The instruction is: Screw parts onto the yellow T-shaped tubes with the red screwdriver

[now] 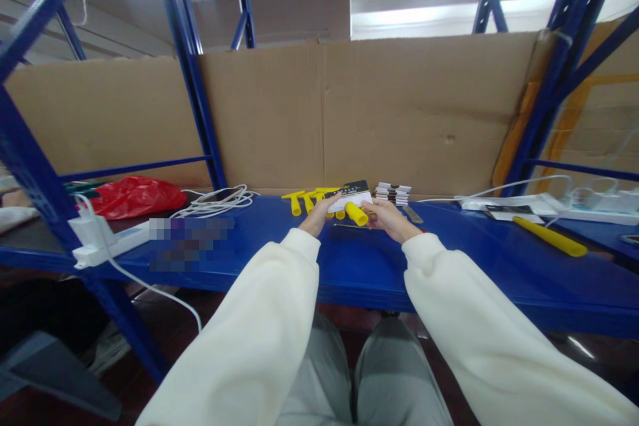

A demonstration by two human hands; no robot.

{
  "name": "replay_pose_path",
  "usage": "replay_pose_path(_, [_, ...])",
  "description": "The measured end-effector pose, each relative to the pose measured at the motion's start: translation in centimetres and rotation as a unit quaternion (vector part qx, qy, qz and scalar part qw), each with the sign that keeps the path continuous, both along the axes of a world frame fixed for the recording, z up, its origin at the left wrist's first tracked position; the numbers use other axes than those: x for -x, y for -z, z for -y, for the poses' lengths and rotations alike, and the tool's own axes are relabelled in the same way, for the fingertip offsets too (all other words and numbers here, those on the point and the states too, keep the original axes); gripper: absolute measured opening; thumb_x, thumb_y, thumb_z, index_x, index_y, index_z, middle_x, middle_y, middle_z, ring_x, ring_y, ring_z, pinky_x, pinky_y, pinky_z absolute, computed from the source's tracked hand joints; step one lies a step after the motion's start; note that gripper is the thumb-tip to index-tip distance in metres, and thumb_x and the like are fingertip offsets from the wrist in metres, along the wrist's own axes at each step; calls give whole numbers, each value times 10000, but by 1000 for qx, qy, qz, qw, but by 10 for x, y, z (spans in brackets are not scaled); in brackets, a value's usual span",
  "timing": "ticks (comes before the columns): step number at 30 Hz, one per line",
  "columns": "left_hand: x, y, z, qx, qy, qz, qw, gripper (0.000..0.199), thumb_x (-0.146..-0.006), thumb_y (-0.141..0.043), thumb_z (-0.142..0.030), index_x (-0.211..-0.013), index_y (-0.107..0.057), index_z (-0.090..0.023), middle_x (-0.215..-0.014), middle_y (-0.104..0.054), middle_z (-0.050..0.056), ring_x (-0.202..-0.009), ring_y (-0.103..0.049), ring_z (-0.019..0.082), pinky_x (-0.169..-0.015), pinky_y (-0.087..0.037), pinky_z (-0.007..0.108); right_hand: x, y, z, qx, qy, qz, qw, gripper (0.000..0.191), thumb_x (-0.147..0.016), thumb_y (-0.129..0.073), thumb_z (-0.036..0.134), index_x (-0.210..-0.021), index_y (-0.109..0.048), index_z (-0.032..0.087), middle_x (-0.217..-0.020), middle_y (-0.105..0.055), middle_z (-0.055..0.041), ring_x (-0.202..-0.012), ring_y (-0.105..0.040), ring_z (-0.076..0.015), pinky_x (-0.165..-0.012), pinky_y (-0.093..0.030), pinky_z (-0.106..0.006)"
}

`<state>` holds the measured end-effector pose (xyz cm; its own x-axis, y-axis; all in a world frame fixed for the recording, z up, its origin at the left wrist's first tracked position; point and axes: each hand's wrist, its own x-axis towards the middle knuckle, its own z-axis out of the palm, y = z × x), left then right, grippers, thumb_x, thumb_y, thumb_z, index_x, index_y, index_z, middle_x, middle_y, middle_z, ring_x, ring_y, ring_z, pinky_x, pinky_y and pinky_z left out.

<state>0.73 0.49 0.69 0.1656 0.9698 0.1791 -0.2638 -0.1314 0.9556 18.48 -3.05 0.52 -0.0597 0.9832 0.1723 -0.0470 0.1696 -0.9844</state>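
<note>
Above the blue shelf top, a black-and-white card point(355, 196) is held between my two hands. My left hand point(317, 214) has its fingers closed on the card's left side, and my right hand point(390, 218) grips the right side. A yellow round handle point(356, 214) points towards me in front of the card; whether it is joined to the card I cannot tell. Several yellow T-shaped tools point(295, 204) lie just beyond my left hand, partly hidden by it. Behind my right hand stands a stack of small white-and-black packets point(393, 193), with a grey flat piece point(412, 215) beside it.
A cardboard sheet point(389, 113) backs the blue shelf point(279, 246). To the left are a red plastic bag point(137, 197), coiled white cable point(219, 202) and a white power strip point(117, 243). A long yellow handle point(549, 237) lies on the right. Blue uprights point(192, 80) frame the space.
</note>
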Motion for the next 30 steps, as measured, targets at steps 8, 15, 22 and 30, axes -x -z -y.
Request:
replay_pose_path(8, [-2, -3, 2, -37, -4, 82, 996, 433, -888, -653, -511, -1129, -761, -168, -1075, -783, 106, -1079, -719, 241, -916, -561, 323, -2, 2, -6, -41, -33, -25, 998, 381, -747, -780, 494, -723, -521, 216, -554, -520, 58, -483, -457, -95, -453, -343, -234])
replay_pose_path(15, [2, -6, 5, -18, -98, 86, 991, 585, -905, -566, -622, -1211, -732, -153, -1251, -721, 139, -1122, -700, 257, -922, -562, 342, -2, -1, -2, -65, -77, -55, 993, 488, -639, -835, 566, -756, -505, 225, -565, -495, 70, -493, -424, -93, -466, -323, -253])
replay_pose_path(22, [3, -7, 0, -48, -233, 100, 966, 502, -926, -550, -557, -1018, -796, -129, -1075, -774, 146, -1068, -714, 259, -883, -563, 335, 1, -2, 1, -74, -107, -44, 990, 489, -643, -824, 591, -781, -537, 220, -578, -495, 67, -505, -425, -94, -473, -312, -253])
replay_pose_path(30, [2, -1, -7, -100, -282, 109, 948, 409, -829, -697, -515, -842, -807, -121, -892, -787, 108, -916, -733, 232, -804, -556, 299, 3, -3, 7, -89, -133, -54, 986, 480, -665, -823, 581, -766, -524, 221, -594, -494, 63, -532, -429, -96, -495, -331, -250])
